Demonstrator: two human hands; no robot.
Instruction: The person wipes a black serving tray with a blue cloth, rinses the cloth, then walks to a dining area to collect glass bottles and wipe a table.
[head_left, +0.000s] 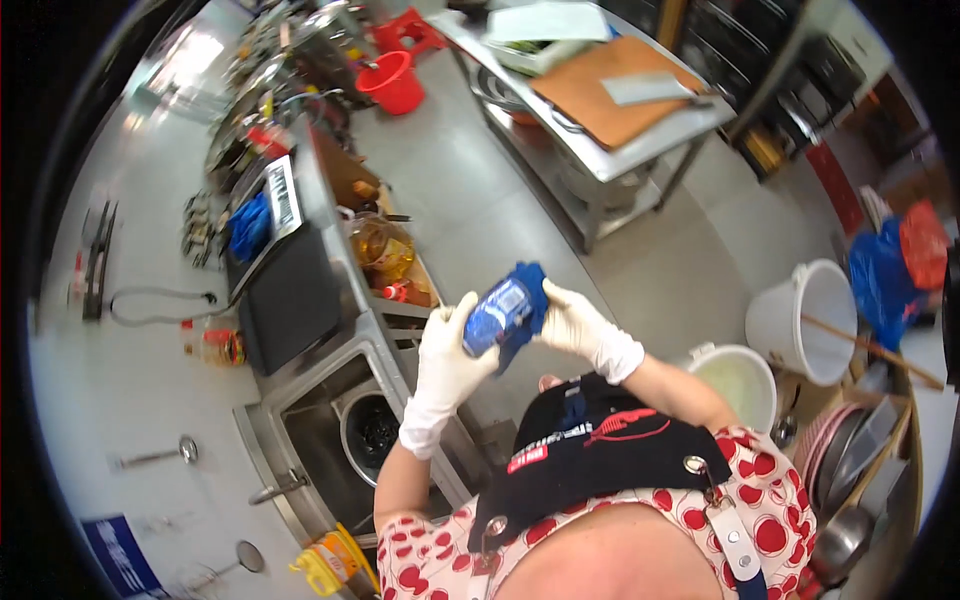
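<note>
A blue labelled container (495, 319), perhaps a bottle or jar, is held up in front of my apron. My left hand (448, 356), in a white glove, grips it with the thumb and fingers around its near end. Also gloved in white, my right hand (583, 324) presses a dark blue cloth (534, 289) against the container's far end. The cloth hangs below and partly covers that end. The fingers of my right hand are partly hidden behind the cloth.
On my left is a steel sink (319, 416) with a round dark-bottomed pan (367, 431) in it. Ahead, a steel table (615, 165) carries an orange cutting board (577, 94) and a cleaver (645, 88). White buckets (780, 322) stand at right; a red bucket (394, 84) stands farther off.
</note>
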